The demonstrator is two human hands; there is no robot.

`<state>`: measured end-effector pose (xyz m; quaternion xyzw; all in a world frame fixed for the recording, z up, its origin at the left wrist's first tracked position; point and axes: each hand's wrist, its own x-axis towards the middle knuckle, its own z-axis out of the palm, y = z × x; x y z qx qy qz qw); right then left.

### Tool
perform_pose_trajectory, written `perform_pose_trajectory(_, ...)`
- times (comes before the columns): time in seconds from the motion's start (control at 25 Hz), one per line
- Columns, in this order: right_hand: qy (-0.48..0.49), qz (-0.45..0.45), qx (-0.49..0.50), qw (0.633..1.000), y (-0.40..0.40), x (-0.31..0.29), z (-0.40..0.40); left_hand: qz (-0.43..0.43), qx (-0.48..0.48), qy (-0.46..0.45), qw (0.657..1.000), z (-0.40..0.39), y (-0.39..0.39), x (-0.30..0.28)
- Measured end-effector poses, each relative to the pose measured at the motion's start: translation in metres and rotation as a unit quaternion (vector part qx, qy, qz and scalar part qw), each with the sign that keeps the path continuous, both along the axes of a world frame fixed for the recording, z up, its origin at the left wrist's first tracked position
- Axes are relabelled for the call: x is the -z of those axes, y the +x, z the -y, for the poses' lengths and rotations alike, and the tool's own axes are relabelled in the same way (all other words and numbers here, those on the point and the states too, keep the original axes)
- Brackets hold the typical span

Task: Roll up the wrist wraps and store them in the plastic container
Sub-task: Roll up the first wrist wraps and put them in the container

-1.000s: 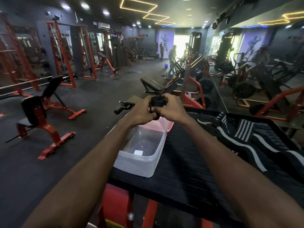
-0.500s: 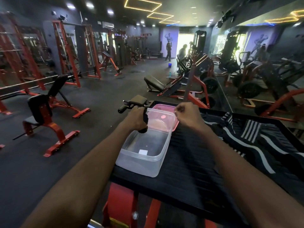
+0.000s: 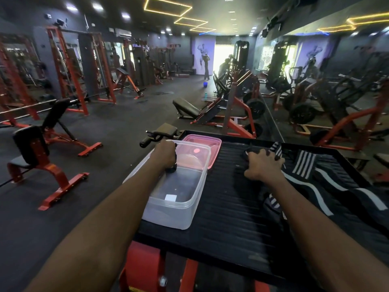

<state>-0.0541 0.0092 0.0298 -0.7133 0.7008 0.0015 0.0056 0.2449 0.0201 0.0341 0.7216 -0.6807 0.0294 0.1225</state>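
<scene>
Risk sits mainly with the rolled wrist wrap (image 3: 172,167) that our left hand (image 3: 165,153) grips, fingers curled round it, inside the far end of the plastic container (image 3: 181,218); if we let go while it hangs above the floor of the tub, we judge the roll may spring loose and uncoil; the container itself stands at the left edge of the black ribbed platform (image 3: 227,218), its left wall near that edge or over it, so a downward push could tip it off; the pink lid (image 3: 212,144) lies at the far left corner, partly behind the tub. We cannot make out the roll's axis, since the hand hides most of it. Our right hand (image 3: 263,165) lies with fingers spread on the next wrist wrap (image 3: 273,150) near the far edge, not clamped round it; the loose striped wraps (image 3: 311,182) trail toward the right edge, their long axes running roughly from far left to near right, and a careless pull may drag several together.
</scene>
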Motion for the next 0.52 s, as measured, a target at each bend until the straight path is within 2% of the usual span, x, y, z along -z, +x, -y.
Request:
perform_pose_trajectory(0.16,-0.008,0.010,-0.006,1.000,-0.003,0.006,0.005,0.028,-0.014,0.013,0.999,-0.004,-0.004,0.001)
perform_pose_trajectory(0.32,-0.042,0.046,-0.030,0.998,-0.005,0.006,0.009,0.000,-0.042,0.010,0.999,-0.010,-0.007,-0.003)
perform_pose_trajectory(0.44,-0.066,0.067,-0.035,0.995,0.006,-0.003,0.005,-0.007,-0.074,-0.021,0.997,-0.013,-0.016,-0.014)
perform_pose_trajectory(0.52,-0.119,0.102,-0.037,0.987,0.020,-0.014,-0.001,0.000,-0.074,-0.056,0.996,-0.014,-0.022,-0.025)
